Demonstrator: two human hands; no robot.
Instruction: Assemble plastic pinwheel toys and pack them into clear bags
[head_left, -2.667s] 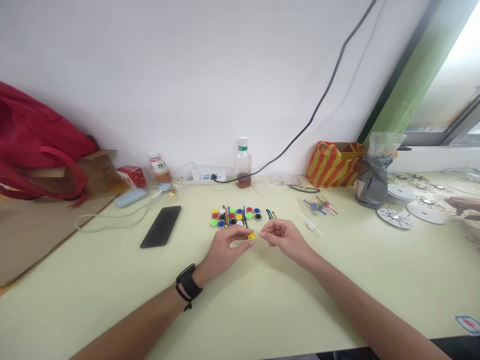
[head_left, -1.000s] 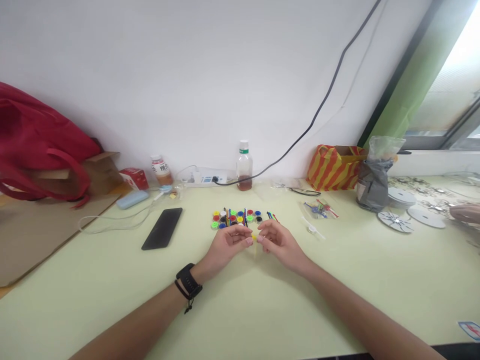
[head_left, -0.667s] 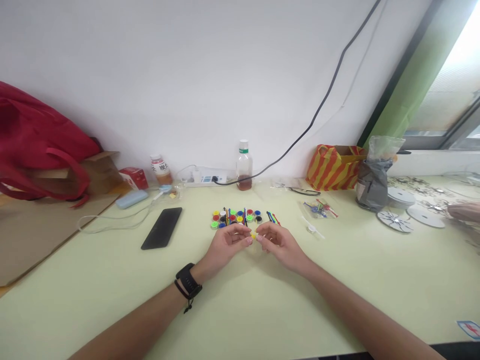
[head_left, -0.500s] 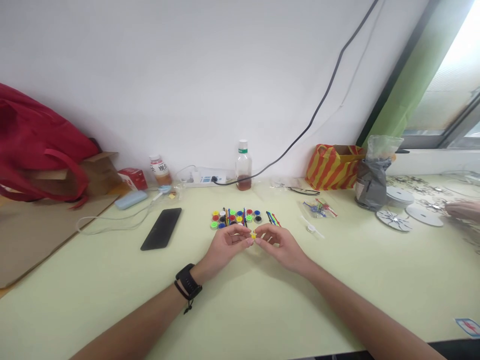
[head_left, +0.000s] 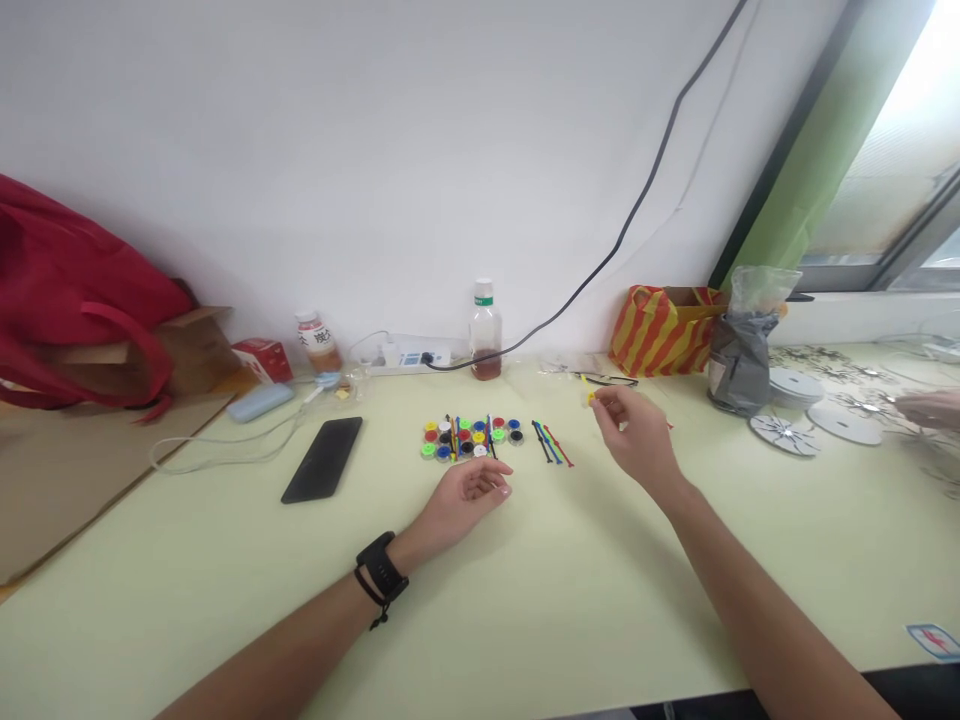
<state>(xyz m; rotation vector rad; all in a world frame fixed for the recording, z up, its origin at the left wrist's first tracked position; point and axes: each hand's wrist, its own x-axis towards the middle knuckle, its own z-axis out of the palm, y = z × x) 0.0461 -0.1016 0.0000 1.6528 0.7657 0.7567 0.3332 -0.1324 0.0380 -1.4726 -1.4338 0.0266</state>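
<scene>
Nearest, a blue-edged label (head_left: 934,641) is lying at the right on the pale table (head_left: 525,620), close to its near edge. Farther in, left of centre, a black watch (head_left: 382,566) is circling the left wrist. Beyond it the left hand (head_left: 459,500) is holding nothing visible, its thumb and fingertips standing apart; whether it is touching the table is hard to tell. To its left a dark phone (head_left: 322,460) is lying flat. Just beyond the left fingertips, coloured round pieces (head_left: 479,437) are sitting in rows, with thin sticks lying among them. Right of these, more coloured sticks (head_left: 550,443) are lying side by side, between the two hands. The right hand (head_left: 637,440) is reaching over the table right of those sticks, thumb and fingers clamping a small yellow piece (head_left: 590,397) at their tips, on the far side of the sticks. At the far right, another person's hand (head_left: 930,408) is showing near flat grey discs (head_left: 786,436). Farthest back, by the wall, a bottle (head_left: 486,325) of brown liquid is standing upright, and a striped bag (head_left: 660,332) is standing to its right.
</scene>
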